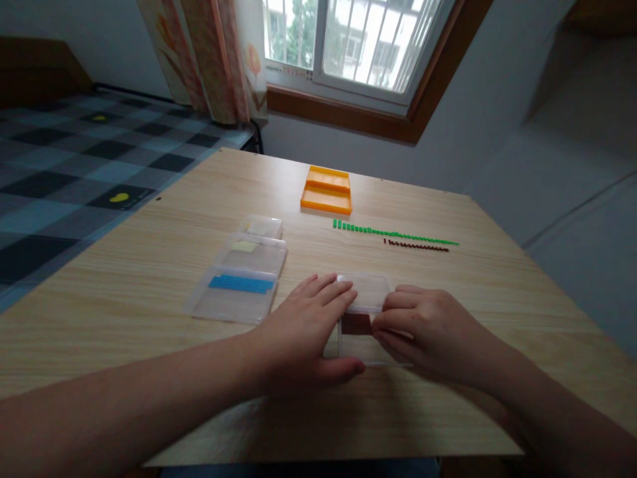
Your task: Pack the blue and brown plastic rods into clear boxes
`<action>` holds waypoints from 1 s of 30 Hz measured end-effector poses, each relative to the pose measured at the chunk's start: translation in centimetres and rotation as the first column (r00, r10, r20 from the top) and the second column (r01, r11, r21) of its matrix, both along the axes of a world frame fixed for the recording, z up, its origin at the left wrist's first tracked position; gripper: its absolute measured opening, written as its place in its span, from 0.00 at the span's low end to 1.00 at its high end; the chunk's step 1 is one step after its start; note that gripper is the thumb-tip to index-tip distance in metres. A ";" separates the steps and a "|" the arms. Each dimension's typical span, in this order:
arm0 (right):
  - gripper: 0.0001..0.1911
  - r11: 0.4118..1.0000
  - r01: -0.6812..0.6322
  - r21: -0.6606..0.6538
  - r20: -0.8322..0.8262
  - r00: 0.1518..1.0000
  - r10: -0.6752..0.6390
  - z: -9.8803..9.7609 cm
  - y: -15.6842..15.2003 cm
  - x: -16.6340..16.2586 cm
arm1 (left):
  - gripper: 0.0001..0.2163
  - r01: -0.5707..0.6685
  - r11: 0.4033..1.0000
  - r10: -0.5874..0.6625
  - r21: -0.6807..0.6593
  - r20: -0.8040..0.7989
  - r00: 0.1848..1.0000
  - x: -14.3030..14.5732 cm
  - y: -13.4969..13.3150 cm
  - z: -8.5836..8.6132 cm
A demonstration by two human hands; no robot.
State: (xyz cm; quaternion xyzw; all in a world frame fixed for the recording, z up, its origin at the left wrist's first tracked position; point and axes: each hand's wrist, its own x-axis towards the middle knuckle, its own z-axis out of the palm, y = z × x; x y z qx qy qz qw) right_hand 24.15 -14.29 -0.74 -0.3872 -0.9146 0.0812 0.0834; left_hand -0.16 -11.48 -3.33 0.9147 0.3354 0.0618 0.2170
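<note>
In front of me on the table lies a clear plastic box point(365, 285) with a hinged lid laid back. Inside its near half is a flat dark-brown block of small pieces point(355, 324) set close together. My left hand point(308, 325) rests over the left side of the box, fingers stretched out and thumb along the near edge. At the box's right side, my right hand point(428, 325) is closed, thumb and fingertips pinched by the right end of the brown block. What those fingertips hold is hidden.
Left of my hands lie clear cases point(233, 302), one containing a blue strip point(241, 284). An orange two-part tray point(326, 199) sits at the back. A row of green pieces point(395, 234) and a shorter brown row point(418, 246) lie on the wooden table point(478, 292).
</note>
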 end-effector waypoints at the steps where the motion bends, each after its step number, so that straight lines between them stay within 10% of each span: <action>1: 0.13 1.000 0.005 -0.004 0.003 1.000 -0.005 0.0 0.0 -0.1 | 0.43 0.001 1.000 -0.001 -0.002 0.003 1.000 0.0 0.0 0.0; 30: 0.14 0.999 0.034 -0.037 -0.007 0.999 -0.034 -0.1 -0.2 -0.4 | 0.43 -0.001 1.000 0.001 0.001 -0.017 1.000 0.0 0.0 0.0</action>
